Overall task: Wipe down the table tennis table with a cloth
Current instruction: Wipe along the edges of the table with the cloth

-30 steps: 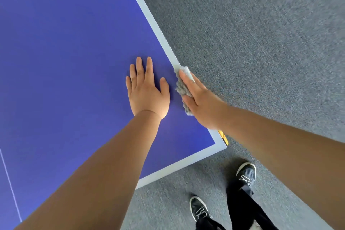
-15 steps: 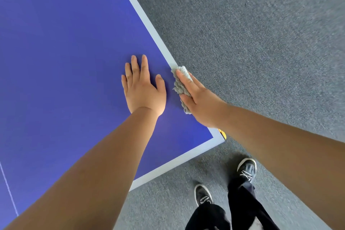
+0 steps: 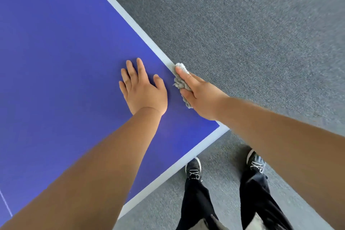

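Setting: a person stood at the near right corner point(image 3: 223, 129) of the blue table tennis table point(image 3: 65, 52); grey carpet point(image 3: 242, 33) lay beyond its edge.
Cloth, position: the grey cloth point(image 3: 179, 84) lay on the white side line point(image 3: 134, 24) at the table's right edge, a little way up from the corner.
Cloth, long axis: it was bunched into a narrow wad that ran roughly along the side line. Its paler far end pointed away from the person and its near end toward the corner.
Right hand: the right hand point(image 3: 201, 97) grasped the cloth and pressed it down. The wad was caught between the forefinger on top and the thumb on the table side; the other fingers were hidden.
Left hand: the left hand point(image 3: 143, 89) lay released and held nothing, palm flat and fingers spread on the blue surface. It was just beside the cloth on the inward side, not touching it.
Deciding relation: the cloth sat under and ahead of the right grip, in line with that forearm. A long run of side line stretched away beyond the wad's far end.
Nearer hand: the right, already on the cloth.
Judgement: a stroke along the line had an open path. A sweep inward would have met the left hand.
Risk, as judged: at the very edge, the wad could have slid off toward the carpet.
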{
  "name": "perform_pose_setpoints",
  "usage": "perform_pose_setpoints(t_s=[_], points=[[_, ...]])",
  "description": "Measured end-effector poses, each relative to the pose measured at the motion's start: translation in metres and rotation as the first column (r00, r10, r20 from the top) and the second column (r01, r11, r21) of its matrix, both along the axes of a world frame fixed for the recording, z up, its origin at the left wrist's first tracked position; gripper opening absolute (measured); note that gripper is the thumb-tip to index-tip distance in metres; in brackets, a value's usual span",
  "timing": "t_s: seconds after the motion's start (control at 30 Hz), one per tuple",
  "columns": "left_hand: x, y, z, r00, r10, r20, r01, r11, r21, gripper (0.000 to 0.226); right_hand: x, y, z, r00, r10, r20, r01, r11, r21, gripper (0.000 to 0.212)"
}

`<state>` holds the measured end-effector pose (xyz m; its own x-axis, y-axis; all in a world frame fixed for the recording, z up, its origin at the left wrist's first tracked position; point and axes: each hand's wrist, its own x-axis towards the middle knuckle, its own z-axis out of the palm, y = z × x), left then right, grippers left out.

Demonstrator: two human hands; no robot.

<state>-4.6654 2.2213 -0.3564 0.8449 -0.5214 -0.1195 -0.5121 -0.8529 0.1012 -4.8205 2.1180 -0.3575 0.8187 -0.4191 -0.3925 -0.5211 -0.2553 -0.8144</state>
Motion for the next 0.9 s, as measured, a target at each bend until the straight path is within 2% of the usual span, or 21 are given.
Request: perform_pose_setpoints(t_s=[0.2,0.33,0.47,0.57,0.63,0.73,0.9], points=[[0.003,0.003,-0.002,0.998,-0.059,-0.015,0.060,0.997,0.056,0.071,-0.095,0.044,0.013,0.992,-0.083,-0.092,0.085,0.996,0.016,0.067],[0.002,0.002,0.000,0.990,-0.142,-0.018,0.142,0.989,0.043,0.071,-0.087,0.041,0.014,0.985,-0.110,-0.132,0.107,0.994,-0.028,0.063],[-0.014,0.004,0.011,0.953,-0.301,-0.040,0.301,0.954,0.000,0.072,-0.072,0.032,0.012,0.968,-0.120,-0.218,0.116,0.993,-0.032,0.058],[-0.070,0.022,0.011,0.819,-0.572,-0.041,0.573,0.820,0.012,0.076,-0.097,0.054,0.010,0.971,-0.210,-0.117,0.204,0.977,-0.065,0.062],[-0.092,0.032,0.008,0.733,-0.680,-0.036,0.681,0.732,0.028,0.073,-0.127,0.073,0.004,0.964,-0.266,-0.021,0.265,0.964,-0.024,0.066],[-0.087,0.030,0.005,0.736,-0.677,-0.022,0.676,0.734,0.061,0.073,-0.147,0.093,-0.007,0.947,-0.322,0.013,0.321,0.945,0.064,0.068],[-0.085,0.030,-0.002,0.725,-0.689,0.022,0.687,0.725,0.059,0.077,-0.114,0.068,-0.016,0.914,-0.394,0.096,0.386,0.918,0.093,0.049]])
